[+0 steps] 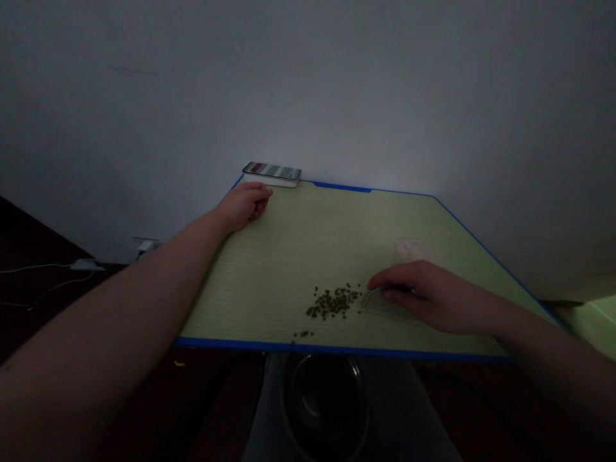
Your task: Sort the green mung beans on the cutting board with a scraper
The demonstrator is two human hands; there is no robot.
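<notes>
A small heap of dark green beans (333, 301) lies on the pale green table (298, 250) near its front edge, with a few strays (303, 333) closer to the edge. My right hand (423, 292) rests just right of the heap, fingers curled onto a thin clear piece of plastic (380, 305) lying flat on the table. My left hand (245, 204) lies at the far left corner, fingers loosely curled under, with nothing visible in it.
A phone on a white box (272, 173) sits at the table's far left corner against the wall. A metal bowl (325, 401) rests on my lap below the front edge. A charger and cables (86, 264) lie on the dark floor at left.
</notes>
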